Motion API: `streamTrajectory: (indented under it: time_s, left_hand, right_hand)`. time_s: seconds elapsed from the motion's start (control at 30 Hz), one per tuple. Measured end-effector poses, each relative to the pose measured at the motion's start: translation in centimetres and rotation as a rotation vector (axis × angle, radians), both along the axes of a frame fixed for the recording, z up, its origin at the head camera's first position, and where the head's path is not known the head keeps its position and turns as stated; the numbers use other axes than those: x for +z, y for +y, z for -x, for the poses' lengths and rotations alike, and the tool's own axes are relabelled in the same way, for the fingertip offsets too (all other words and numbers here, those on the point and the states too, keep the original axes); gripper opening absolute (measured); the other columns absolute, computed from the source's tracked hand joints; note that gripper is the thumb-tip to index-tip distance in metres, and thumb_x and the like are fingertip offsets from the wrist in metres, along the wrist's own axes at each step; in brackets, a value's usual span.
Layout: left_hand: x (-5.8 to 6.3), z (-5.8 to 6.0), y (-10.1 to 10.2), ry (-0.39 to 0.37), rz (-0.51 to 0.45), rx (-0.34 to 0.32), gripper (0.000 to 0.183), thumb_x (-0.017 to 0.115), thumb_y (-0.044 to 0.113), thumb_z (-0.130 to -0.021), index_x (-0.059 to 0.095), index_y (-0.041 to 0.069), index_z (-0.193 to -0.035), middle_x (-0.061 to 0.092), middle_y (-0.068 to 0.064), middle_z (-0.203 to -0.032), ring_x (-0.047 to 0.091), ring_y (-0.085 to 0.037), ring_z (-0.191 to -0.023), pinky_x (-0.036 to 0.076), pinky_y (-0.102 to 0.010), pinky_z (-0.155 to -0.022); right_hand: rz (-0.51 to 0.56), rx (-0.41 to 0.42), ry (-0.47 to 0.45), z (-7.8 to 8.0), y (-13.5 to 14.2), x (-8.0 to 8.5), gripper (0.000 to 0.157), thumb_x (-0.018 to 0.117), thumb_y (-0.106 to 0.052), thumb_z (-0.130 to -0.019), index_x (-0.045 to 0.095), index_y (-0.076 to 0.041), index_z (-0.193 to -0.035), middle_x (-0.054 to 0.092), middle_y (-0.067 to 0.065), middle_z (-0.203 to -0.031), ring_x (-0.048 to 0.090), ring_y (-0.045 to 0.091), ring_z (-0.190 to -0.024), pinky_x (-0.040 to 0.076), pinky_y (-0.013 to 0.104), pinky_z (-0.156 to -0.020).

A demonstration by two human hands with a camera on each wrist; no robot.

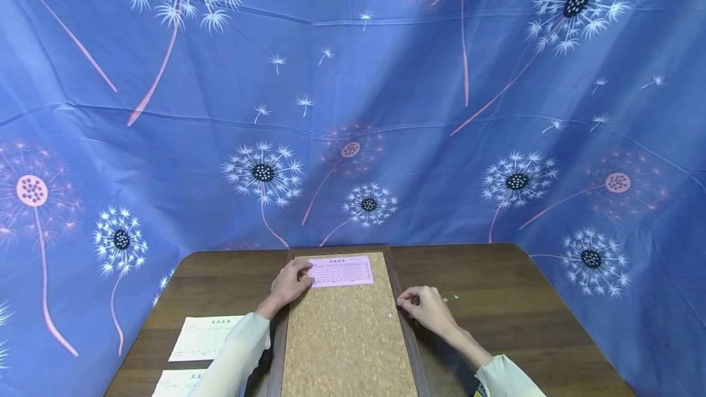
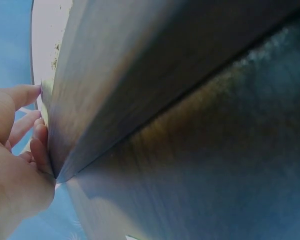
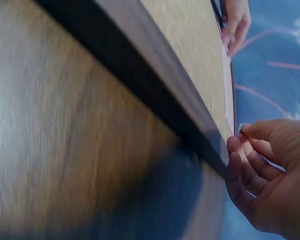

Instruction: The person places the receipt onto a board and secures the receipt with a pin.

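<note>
A pink printed slip point(image 1: 341, 271) lies at the top of a wood-framed cork board point(image 1: 344, 336). My left hand point(image 1: 291, 283) reaches over the frame's left side, with thumb and forefinger apart and their tips resting on the slip's left edge. In the left wrist view its other fingers bend beside the frame point(image 2: 85, 90). My right hand point(image 1: 429, 306) is at the frame's right side, below the slip's level. Between its thumb and forefinger it pinches a small pale-green tack point(image 3: 241, 128), mostly hidden by the fingertips.
Two pale printed slip stacks, an upper one point(image 1: 201, 339) and a lower one point(image 1: 175, 383), lie left of the board, partly behind my left sleeve. Small green bits point(image 1: 456, 296) are on the brown table point(image 1: 496, 280) past my right hand. A blue dandelion-print cloth point(image 1: 419, 158) hangs behind.
</note>
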State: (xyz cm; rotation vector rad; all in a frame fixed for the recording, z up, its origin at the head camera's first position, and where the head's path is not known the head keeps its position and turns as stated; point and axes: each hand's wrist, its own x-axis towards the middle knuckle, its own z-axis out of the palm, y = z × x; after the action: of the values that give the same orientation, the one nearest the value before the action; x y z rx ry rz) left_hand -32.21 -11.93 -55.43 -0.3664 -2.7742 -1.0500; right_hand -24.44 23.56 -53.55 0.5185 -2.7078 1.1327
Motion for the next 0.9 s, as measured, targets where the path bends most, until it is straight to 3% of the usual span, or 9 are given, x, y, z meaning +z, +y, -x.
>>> streamTrajectory:
  time_s: [0.13, 0.37, 0.67, 0.9]
  left_hand:
    - [-0.2, 0.1, 0.1, -0.006, 0.006, 0.008, 0.036, 0.075, 0.014, -0.086, 0.072, 0.004, -0.121, 0.064, -0.007, -0.100, 0.057, -0.016, -0.085, 0.042, -0.029, -0.066]
    - [-0.6, 0.2, -0.2, 0.014, -0.010, 0.009, 0.035, 0.075, 0.015, -0.086, 0.073, 0.005, -0.119, 0.063, -0.005, -0.097, 0.056, -0.016, -0.083, 0.040, -0.028, -0.064]
    - [-0.7, 0.0, -0.2, 0.014, -0.014, 0.012, 0.035, 0.075, 0.014, -0.085, 0.073, 0.004, -0.119, 0.063, -0.006, -0.097, 0.056, -0.015, -0.083, 0.041, -0.027, -0.065]
    - [-0.5, -0.1, -0.2, 0.039, -0.010, 0.011, 0.034, 0.076, 0.013, -0.084, 0.073, 0.004, -0.117, 0.062, -0.006, -0.095, 0.054, -0.014, -0.080, 0.040, -0.027, -0.063]
  right_hand:
    - [-0.015, 0.073, 0.013, -0.5, -1.6, -0.4, 0.006, 0.073, -0.006, -0.091, 0.077, -0.004, -0.086, 0.072, 0.000, -0.071, 0.054, -0.005, -0.053, 0.047, 0.016, -0.049]
    - [-0.067, 0.159, -0.029, -0.9, -3.9, -1.0, 0.007, 0.074, -0.011, -0.091, 0.079, -0.007, -0.087, 0.070, -0.007, -0.072, 0.047, -0.008, -0.057, 0.045, 0.014, -0.053]
    - [-0.123, 0.155, -0.041, -1.0, -5.2, -1.4, 0.009, 0.076, -0.015, -0.090, 0.078, -0.014, -0.081, 0.067, -0.013, -0.071, 0.046, -0.008, -0.062, 0.043, 0.015, -0.057]
    - [-0.089, 0.198, -0.060, -0.7, -5.4, -1.2, 0.010, 0.075, -0.013, -0.090, 0.078, -0.010, -0.081, 0.065, -0.011, -0.066, 0.040, -0.009, -0.053, 0.036, 0.013, -0.049]
